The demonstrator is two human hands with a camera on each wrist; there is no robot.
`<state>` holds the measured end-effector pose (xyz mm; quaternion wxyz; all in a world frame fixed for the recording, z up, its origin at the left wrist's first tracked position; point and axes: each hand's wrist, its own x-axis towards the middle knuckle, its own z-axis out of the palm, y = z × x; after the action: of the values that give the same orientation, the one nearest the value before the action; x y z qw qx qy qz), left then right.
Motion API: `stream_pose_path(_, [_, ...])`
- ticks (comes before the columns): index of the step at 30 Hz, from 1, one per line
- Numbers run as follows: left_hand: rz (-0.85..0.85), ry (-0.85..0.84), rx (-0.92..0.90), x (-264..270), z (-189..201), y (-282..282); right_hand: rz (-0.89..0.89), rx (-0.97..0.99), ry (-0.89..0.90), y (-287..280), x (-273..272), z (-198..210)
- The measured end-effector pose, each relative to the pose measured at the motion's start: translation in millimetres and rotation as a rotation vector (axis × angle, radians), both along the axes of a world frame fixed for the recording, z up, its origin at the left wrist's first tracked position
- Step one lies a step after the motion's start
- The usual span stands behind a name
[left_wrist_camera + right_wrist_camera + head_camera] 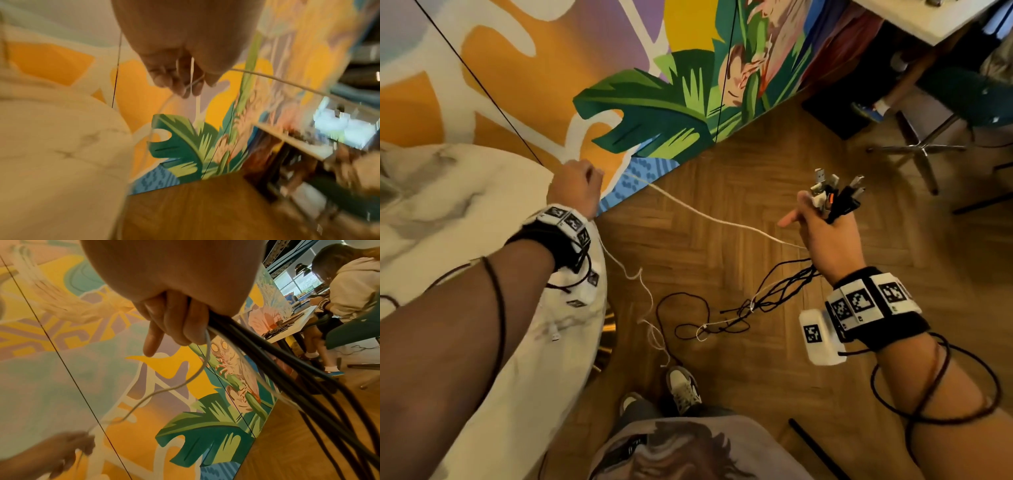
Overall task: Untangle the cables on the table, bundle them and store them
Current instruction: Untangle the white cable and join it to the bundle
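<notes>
My right hand (825, 219) grips a bundle of cable ends (835, 195), black and white, with USB plugs sticking up past the fist; its index finger points out. In the right wrist view the right hand (176, 324) holds black cables (287, 363) that trail down. A thin white cable (722, 222) stretches from that fist across to my left hand (577, 186), which pinches it above the table edge. The left hand (180, 78) has the white cable (192, 73) between its curled fingers. Below, tangled black and white cables (750, 308) hang toward the floor.
A white marble table (448, 212) lies under my left arm, with a white plug (554, 337) on it. A painted mural wall (619, 85) stands ahead. The wooden floor (756, 377), my shoes (681, 390), a chair (935, 137) and a seated person (339, 288) are to the right.
</notes>
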<state>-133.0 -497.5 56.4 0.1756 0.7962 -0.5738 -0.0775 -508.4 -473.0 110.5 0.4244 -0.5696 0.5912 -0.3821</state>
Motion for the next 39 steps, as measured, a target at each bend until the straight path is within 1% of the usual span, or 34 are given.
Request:
stream_pose_path(1, [0.021,0.017,-0.019,-0.7,4.2,-3.9,0.004,0.001,0.016,-0.7,2.0,-0.9])
stream_pose_path(3, [0.041,-0.014,0.118,0.9,4.8,-4.5,0.004,0.000,0.047,-1.9,3.5,-0.9])
stream_pose_path(4, [0.067,-0.021,0.153,5.5,4.9,-3.6,0.006,-0.008,0.060,-3.1,3.3,0.0])
stream_pose_path(7, [0.161,0.029,0.031,21.9,15.1,-7.2,-0.010,-0.011,0.106,-5.6,-1.6,-0.5])
stream_pose_path(8, [0.160,0.072,0.056,24.4,18.5,-9.8,-0.014,-0.008,0.119,-5.1,-2.4,-0.5])
stream_pose_path(10, [0.101,0.227,0.177,16.8,24.1,-10.7,-0.011,0.000,0.135,-4.0,-1.2,-0.8])
stream_pose_path(11, [0.050,0.277,0.218,7.6,27.3,-9.1,-0.002,0.008,0.140,-3.8,1.7,-0.9])
stream_pose_path(14, [-0.135,0.303,0.220,-40.2,43.5,-5.1,0.070,0.043,0.104,-2.0,16.8,1.4])
stream_pose_path(16, [-0.305,0.253,0.227,-76.2,59.0,-0.7,0.166,0.092,0.068,0.6,33.0,3.1])
stream_pose_path(17, [-0.401,0.197,0.237,-93.0,67.8,3.0,0.221,0.114,0.052,2.3,42.8,5.6])
stream_pose_path(19, [-0.583,0.004,0.236,-121.2,81.1,9.5,0.293,0.133,-0.029,4.0,63.6,9.8])
stream_pose_path(20, [-0.641,-0.093,0.205,-132.5,85.1,12.2,0.289,0.132,-0.079,2.5,72.7,11.1])
stream_pose_path(21, [-0.670,-0.155,0.162,-140.7,88.0,13.6,0.271,0.126,-0.118,-1.0,79.5,11.5])
stream_pose_path(22, [-0.673,-0.174,0.123,-146.0,89.2,14.3,0.251,0.118,-0.147,-5.6,83.0,11.5])
stream_pose_path(23, [-0.663,-0.154,0.107,-147.9,89.0,14.4,0.231,0.116,-0.172,-10.1,84.6,11.0])
stream_pose_path(25, [-0.653,-0.024,0.132,-141.3,80.4,14.3,0.189,0.105,-0.185,-15.7,82.9,12.0])
stream_pose_path(27, [-0.640,0.166,0.207,-124.1,59.7,16.9,0.124,0.063,-0.159,-19.9,75.5,12.7])
stream_pose_path(29, [-0.601,0.295,0.300,-103.0,30.6,22.7,-0.017,0.031,-0.198,-24.1,66.3,13.3])
stream_pose_path(30, [-0.543,0.332,0.365,-91.6,14.3,26.1,-0.088,0.009,-0.233,-26.7,61.3,14.1])
stream_pose_path(32, [-0.363,0.420,0.478,-63.8,-21.4,32.6,-0.217,-0.029,-0.297,-32.4,52.6,18.0])
stream_pose_path(34, [-0.178,0.457,0.517,-34.3,-50.2,40.4,-0.387,-0.031,-0.383,-38.6,43.7,25.2])
stream_pose_path(36, [-0.050,0.453,0.536,-11.7,-65.1,48.5,-0.522,-0.063,-0.460,-46.5,31.8,29.3])
stream_pose_path(38, [0.010,0.514,0.510,-3.6,-67.8,51.5,-0.544,-0.103,-0.461,-53.3,23.0,27.4])
stream_pose_path(39, [0.032,0.574,0.460,-4.9,-64.8,49.9,-0.545,-0.106,-0.450,-54.3,22.8,25.5])
